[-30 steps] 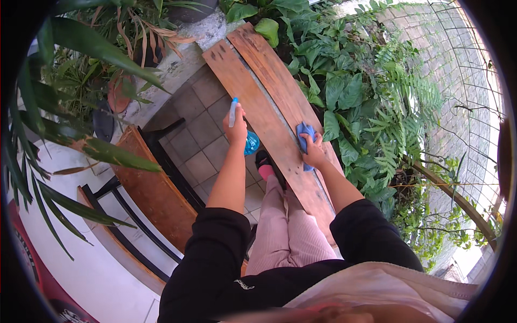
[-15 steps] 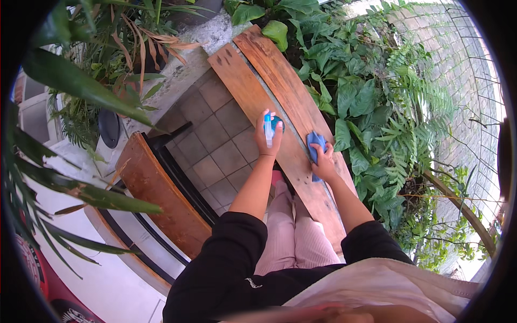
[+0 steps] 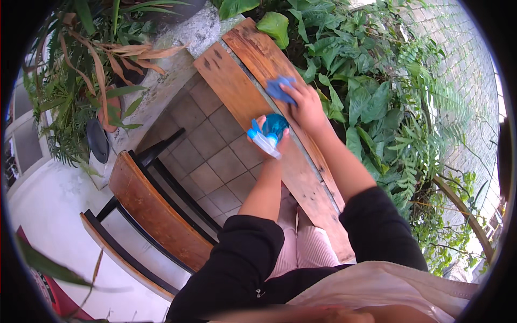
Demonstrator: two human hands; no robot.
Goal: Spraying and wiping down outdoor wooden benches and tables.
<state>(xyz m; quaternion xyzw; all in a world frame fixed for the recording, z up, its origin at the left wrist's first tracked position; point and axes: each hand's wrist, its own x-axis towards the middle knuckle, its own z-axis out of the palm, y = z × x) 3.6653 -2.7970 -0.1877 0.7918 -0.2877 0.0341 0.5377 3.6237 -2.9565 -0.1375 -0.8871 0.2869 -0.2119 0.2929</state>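
Note:
My left hand [image 3: 284, 142] is wrapped round a blue spray bottle [image 3: 275, 125] with a clear and blue trigger head, held just over the near plank. Under my right hand [image 3: 308, 107] a blue cloth [image 3: 281, 89] is pressed against the far plank of the wooden bench top [image 3: 237, 81]. The cloth and fingertips are slightly blurred. Two reddish-brown planks make up the bench top, with a narrow gap running between them.
Dense green plants [image 3: 366, 107] crowd the bench's right side. To the left stands a wooden chair [image 3: 156, 210] with a black frame, on a tiled floor [image 3: 210, 161]. Potted plants [image 3: 81, 81] and a stone ledge [image 3: 177, 59] lie at the upper left.
My right hand has moved the cloth farther up the far plank, away from me. The spray bottle in my left hand has turned, showing more of its blue body. The view has shifted slightly.

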